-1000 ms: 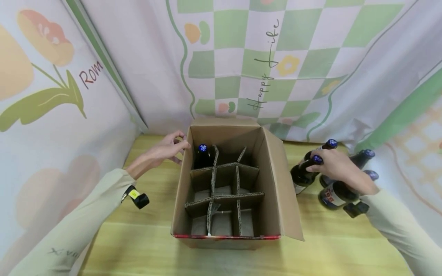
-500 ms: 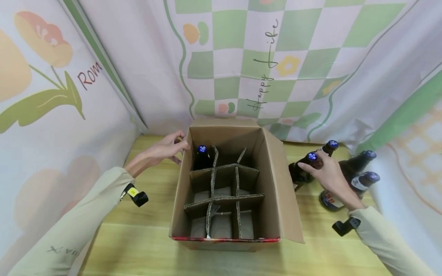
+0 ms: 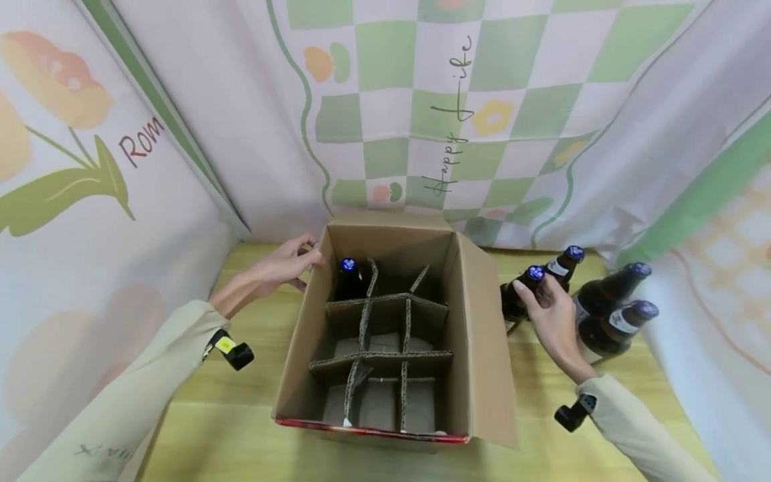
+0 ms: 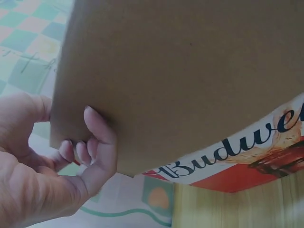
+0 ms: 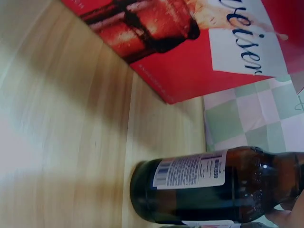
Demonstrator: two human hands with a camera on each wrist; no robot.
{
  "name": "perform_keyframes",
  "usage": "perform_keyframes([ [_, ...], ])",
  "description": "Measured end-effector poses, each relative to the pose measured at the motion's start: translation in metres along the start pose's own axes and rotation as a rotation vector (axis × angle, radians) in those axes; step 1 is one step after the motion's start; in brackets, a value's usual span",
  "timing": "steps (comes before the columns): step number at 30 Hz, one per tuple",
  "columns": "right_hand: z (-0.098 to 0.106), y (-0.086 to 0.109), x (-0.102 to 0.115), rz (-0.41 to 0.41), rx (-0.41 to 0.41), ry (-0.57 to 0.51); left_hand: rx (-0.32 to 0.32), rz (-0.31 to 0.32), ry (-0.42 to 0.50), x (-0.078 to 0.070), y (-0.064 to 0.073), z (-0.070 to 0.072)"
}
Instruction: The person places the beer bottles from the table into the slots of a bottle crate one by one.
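Note:
My left hand (image 3: 286, 262) grips the upper left edge of an open cardboard box (image 3: 299, 365). In the left wrist view its thumb and curled fingers (image 4: 102, 135) sit around the corner of a brown flap (image 4: 180, 76). My right hand (image 3: 554, 318) holds a dark brown beer bottle (image 3: 512, 302) by the neck, just right of the box. That bottle has a blue cap, and the right wrist view shows its pale back label (image 5: 192, 171). Crossed cardboard dividers (image 3: 385, 356) split the box into compartments. Another blue-capped bottle (image 3: 349, 284) stands in the far left compartment.
Several more beer bottles stand on the wooden table (image 3: 241, 415) at the right: one bottle (image 3: 560, 264) behind the held one, others (image 3: 608, 328) beyond my right wrist. A side flap (image 3: 490, 348) of the box leans outward toward them. A patterned curtain (image 3: 421, 120) hangs behind.
My right hand has drawn the held bottle left, away from the other bottles and closer to the box flap. My left hand keeps its grip on the box edge. The head view has shifted slightly.

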State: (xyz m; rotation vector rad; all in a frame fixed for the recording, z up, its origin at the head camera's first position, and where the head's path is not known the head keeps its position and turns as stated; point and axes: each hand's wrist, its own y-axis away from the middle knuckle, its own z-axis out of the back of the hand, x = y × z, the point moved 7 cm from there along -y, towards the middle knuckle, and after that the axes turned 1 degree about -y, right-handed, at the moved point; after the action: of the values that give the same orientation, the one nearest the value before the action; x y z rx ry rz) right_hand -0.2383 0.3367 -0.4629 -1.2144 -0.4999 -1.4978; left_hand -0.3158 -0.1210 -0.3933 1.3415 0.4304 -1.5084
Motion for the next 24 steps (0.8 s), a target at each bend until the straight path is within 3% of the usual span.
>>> perform_keyframes([
  [12,0.001,-0.002,0.0,0.021,-0.023,0.026,0.009,0.02,0.019,-0.001,0.008,-0.004],
  [19,0.002,-0.004,0.002,0.035,-0.027,0.031,0.02,0.015,0.085,-0.001,0.016,-0.009],
  [24,0.002,-0.002,0.002,0.015,-0.012,0.029,0.04,0.01,0.068,-0.003,0.016,-0.008],
])
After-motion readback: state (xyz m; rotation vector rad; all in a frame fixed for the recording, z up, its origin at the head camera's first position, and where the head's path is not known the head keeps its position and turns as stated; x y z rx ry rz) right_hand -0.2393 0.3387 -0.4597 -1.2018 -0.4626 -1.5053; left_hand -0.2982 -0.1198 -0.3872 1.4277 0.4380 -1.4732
